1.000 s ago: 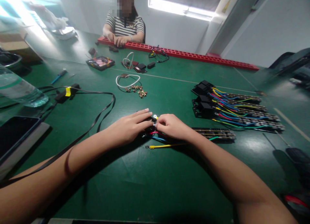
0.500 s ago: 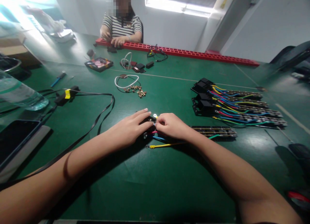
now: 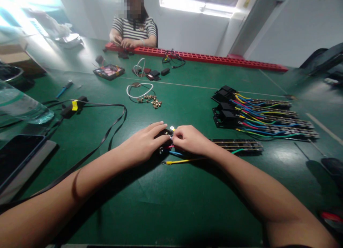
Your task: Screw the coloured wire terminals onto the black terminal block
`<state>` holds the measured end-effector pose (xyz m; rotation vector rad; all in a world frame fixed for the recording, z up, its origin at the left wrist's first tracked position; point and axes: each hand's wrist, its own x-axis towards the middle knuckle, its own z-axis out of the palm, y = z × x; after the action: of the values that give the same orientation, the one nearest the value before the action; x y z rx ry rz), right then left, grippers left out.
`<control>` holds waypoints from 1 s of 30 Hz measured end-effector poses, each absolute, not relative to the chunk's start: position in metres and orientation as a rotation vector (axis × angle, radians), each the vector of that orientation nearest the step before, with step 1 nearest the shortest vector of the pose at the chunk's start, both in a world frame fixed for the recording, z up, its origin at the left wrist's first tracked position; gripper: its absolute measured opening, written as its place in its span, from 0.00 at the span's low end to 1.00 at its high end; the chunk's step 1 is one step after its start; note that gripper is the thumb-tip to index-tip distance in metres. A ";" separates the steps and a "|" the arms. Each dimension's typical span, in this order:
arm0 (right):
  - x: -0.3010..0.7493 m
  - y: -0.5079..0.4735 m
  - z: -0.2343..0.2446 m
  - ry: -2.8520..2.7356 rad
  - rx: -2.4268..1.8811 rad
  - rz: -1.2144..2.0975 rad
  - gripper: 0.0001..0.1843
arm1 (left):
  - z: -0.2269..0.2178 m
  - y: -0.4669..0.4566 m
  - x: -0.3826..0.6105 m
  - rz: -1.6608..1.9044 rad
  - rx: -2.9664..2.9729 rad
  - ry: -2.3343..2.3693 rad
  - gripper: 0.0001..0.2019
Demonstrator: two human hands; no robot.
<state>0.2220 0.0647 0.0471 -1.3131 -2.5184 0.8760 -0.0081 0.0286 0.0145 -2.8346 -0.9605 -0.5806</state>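
Note:
Both my hands meet at the middle of the green table (image 3: 166,201). My left hand (image 3: 142,142) lies over a small black socket block (image 3: 164,134), fingers curled on it, holding it down. My right hand (image 3: 189,140) pinches a small metal terminal at the block's top, fingers closed. Red, blue and yellow wires (image 3: 178,160) trail out from under my hands toward a dark sleeved cable (image 3: 235,145) on the right.
Several finished black blocks with coloured wire harnesses (image 3: 257,115) lie at the right. A pile of small brass terminals (image 3: 151,99) and a white cord sit ahead. A black strap and cable (image 3: 107,112), a phone (image 3: 18,153) and a water bottle (image 3: 21,105) are left. Another person (image 3: 134,30) works at the far edge.

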 end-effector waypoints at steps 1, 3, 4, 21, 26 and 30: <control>0.222 0.065 0.047 -2.518 -1.316 0.875 0.10 | 0.014 0.029 -0.008 -0.575 -2.830 -0.961 0.18; 0.223 0.064 0.047 -2.516 -1.322 0.873 0.10 | 0.015 0.029 -0.008 -0.571 -2.821 -0.957 0.17; 0.223 0.064 0.047 -2.516 -1.324 0.873 0.10 | 0.015 0.029 -0.007 -0.568 -2.819 -0.956 0.17; 0.223 0.063 0.050 -2.521 -1.351 0.870 0.10 | 0.018 0.028 -0.006 -0.550 -2.792 -0.940 0.17; 0.223 0.062 0.052 -2.525 -1.359 0.872 0.10 | 0.019 0.028 -0.006 -0.569 -2.799 -0.927 0.17; 0.223 0.062 0.051 -2.530 -1.367 0.866 0.10 | 0.020 0.028 -0.005 -0.539 -2.792 -0.915 0.17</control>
<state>0.2234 0.0616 0.0513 -1.3671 -2.5300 0.8661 -0.0054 0.0283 0.0204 -2.7919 -0.9149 -0.5394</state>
